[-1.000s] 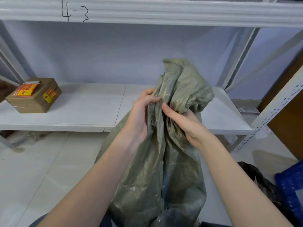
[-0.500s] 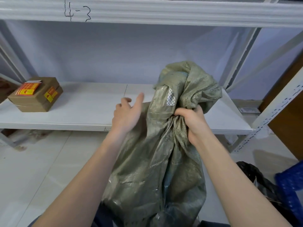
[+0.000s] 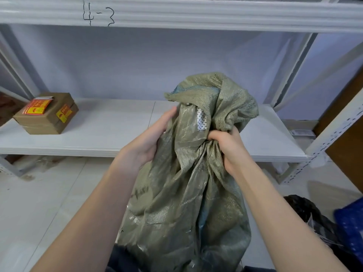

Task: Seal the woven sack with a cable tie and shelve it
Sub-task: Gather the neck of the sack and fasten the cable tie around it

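A grey-green woven sack point(image 3: 182, 203) stands upright in front of me, its top bunched into a loose crumpled crown above a narrow neck. My right hand point(image 3: 225, 148) is clenched around that neck from the right side. My left hand point(image 3: 149, 142) lies flat against the sack's left side just below the neck, fingers extended and pressing the fabric. A small white patterned tag point(image 3: 201, 121) shows on the sack near the neck. No cable tie is visible. The white shelf board point(image 3: 102, 132) runs behind the sack at about neck height.
A taped cardboard box point(image 3: 46, 114) with red and yellow stickers sits on the shelf's left end. An upper shelf beam marked "4-3" point(image 3: 98, 13) runs overhead. A slotted upright point(image 3: 322, 142) stands right. A black bag point(image 3: 306, 214) and blue crate point(image 3: 351, 226) lie at the lower right.
My right hand went from pinching the fabric to clenching the gathered neck. My left hand let go, opened, and now presses flat on the sack's left side. The crown slumped lower.
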Demonstrator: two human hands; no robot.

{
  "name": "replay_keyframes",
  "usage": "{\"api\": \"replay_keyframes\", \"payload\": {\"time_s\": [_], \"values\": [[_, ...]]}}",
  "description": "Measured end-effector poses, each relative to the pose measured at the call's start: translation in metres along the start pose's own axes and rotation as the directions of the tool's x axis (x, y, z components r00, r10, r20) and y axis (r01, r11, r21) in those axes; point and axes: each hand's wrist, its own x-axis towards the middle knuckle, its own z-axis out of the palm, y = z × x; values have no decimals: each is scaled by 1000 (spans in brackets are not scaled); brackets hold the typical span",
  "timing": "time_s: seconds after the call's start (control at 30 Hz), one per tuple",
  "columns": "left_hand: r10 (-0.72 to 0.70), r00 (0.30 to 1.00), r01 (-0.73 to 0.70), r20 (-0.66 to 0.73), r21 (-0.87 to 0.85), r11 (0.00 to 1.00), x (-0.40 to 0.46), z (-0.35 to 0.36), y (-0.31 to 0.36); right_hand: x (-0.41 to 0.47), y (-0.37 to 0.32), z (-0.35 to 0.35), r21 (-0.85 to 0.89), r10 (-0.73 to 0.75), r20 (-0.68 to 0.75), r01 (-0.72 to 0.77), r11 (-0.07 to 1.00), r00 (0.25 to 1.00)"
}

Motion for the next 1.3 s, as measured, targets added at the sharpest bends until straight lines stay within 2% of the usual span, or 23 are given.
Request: {"api": "replay_keyframes", "payload": {"time_s": [0.07,0.23,0.37,0.47,0.63,0.73,0.8,0.83,0.93,0.97,1.03,1.1,1.17,1.2,1.3], "values": [[80,997,-79,13,-47,996,-2,5,2,0,0,0,6,-26,23,26,1000,999],[260,962,-268,-82,-128,955,-4,6,3,-2,-1,1,-42,-107,63,110,993,992],[341,916,-360,-210,-58,931,-8,15,8,-4,-2,1,-53,-100,163,110,993,981],[419,877,-446,-233,-75,892,-13,24,9,-5,-1,1,-29,-83,195,90,995,977],[448,875,-479,-184,-192,856,-12,30,8,-8,-3,-3,26,-90,314,86,996,945],[433,887,-458,-163,-174,872,-10,31,6,-10,-3,-3,45,-107,353,97,994,930],[460,878,-473,-135,-91,876,-8,33,6,-10,-1,-2,83,-113,358,89,993,927],[504,852,-505,-139,35,863,-4,33,4,-10,-1,-1,113,-110,366,73,991,924],[677,727,-547,-115,501,671,6,37,-3,-11,-1,-1,160,-95,403,32,987,910],[671,727,-500,-142,561,660,6,38,-7,-12,-2,0,137,-92,417,37,990,904],[588,777,-436,-223,482,760,3,43,-10,-14,-3,1,95,-93,422,58,994,902],[443,875,-394,-194,248,885,-2,46,-6,-13,-3,2,77,-104,386,80,994,916],[356,934,-357,-16,-50,933,-6,45,1,-12,-2,3,43,-121,305,113,993,945],[332,941,-329,59,-66,942,-8,42,5,-10,-1,3,30,-132,269,128,991,954],[196,953,-248,229,223,943,-13,30,6,-9,0,4,-17,-162,234,171,985,959]]}}
